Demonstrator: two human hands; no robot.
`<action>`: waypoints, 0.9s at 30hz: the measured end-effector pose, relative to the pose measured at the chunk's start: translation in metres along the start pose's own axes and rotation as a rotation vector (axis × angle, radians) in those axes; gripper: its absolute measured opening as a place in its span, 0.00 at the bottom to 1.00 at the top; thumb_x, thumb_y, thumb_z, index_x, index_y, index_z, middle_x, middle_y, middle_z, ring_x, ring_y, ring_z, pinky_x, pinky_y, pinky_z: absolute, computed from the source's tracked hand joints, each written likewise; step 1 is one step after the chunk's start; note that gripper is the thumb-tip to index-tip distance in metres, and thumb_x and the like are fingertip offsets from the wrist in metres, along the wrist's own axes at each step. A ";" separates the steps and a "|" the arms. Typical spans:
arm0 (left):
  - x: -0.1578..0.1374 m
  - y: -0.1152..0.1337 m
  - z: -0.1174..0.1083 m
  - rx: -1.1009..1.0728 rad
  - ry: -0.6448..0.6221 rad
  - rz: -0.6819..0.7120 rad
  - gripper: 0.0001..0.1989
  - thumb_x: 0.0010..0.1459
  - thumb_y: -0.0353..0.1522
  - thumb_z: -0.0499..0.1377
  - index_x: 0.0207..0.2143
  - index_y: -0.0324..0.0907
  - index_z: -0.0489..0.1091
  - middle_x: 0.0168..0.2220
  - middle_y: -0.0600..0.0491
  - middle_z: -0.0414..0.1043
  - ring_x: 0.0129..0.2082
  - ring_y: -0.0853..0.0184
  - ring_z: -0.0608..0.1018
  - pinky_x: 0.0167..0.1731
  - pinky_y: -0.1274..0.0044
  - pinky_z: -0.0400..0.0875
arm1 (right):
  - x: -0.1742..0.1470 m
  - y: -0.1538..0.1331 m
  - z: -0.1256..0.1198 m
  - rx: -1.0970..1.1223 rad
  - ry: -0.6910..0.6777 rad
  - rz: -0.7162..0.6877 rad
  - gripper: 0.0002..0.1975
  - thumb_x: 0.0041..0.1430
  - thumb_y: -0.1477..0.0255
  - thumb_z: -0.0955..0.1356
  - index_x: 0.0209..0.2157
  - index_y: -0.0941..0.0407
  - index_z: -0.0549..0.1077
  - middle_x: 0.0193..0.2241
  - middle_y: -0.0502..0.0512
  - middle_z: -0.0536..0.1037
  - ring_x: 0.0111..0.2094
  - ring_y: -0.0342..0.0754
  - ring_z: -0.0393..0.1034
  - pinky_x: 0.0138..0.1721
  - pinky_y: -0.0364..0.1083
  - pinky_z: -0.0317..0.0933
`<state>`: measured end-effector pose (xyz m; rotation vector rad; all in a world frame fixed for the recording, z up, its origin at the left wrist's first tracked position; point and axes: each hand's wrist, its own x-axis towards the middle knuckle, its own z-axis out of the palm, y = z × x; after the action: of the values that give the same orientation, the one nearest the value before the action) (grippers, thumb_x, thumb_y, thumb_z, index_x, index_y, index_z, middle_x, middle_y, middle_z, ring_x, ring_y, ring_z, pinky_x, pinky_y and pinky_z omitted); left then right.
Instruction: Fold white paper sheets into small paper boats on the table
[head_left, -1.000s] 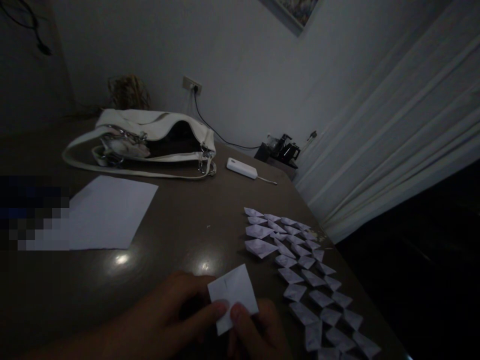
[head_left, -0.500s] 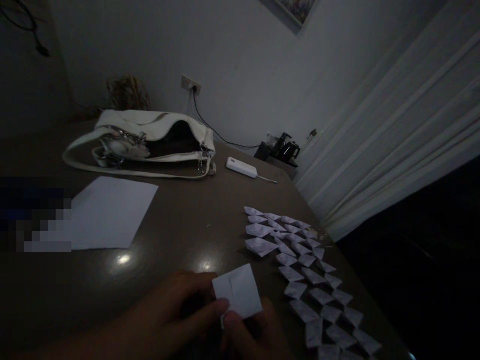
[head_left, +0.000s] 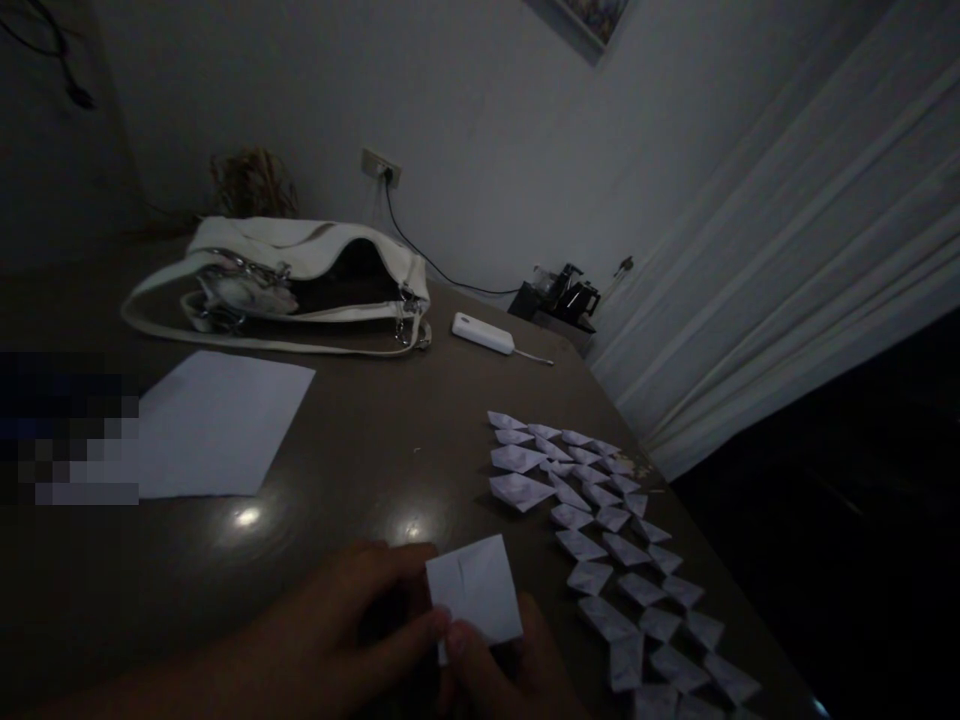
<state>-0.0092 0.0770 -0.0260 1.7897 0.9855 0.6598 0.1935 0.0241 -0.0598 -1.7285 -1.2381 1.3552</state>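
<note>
Near the table's front, a small folded square of white paper (head_left: pixel 478 585) is held between my two hands. My left hand (head_left: pixel 367 610) pinches its left edge, thumb in front and fingers behind. From below, my right hand (head_left: pixel 506 655) grips the lower edge, its thumb pressed on the paper close to the left thumb. A short slit or crease line shows on the paper's upper left. Just right of my hands, several folded paper boats (head_left: pixel 604 545) stand in rows on the dark table (head_left: pixel 375 430).
A large white paper sheet (head_left: pixel 225 425) lies at left, partly behind a blurred patch. Behind it rests an open white handbag (head_left: pixel 315 240). A white power bank (head_left: pixel 482 333) with a short cable lies farther back, near a black kettle (head_left: pixel 580 300). White curtains (head_left: pixel 750 250) hang at right.
The square paper has shifted slightly down in my hands, and my thumbs have moved a little along its lower left edge. Other things stay in place.
</note>
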 end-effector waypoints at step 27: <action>0.000 0.000 0.000 0.010 0.020 -0.012 0.17 0.60 0.46 0.52 0.33 0.45 0.74 0.33 0.54 0.76 0.36 0.65 0.76 0.37 0.79 0.71 | -0.004 -0.008 0.002 -0.019 -0.054 -0.067 0.18 0.52 0.60 0.71 0.37 0.57 0.65 0.28 0.55 0.77 0.28 0.48 0.75 0.28 0.44 0.67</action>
<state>-0.0093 0.0765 -0.0264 1.7882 1.0140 0.6679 0.1894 0.0238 -0.0517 -1.6583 -1.3307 1.3628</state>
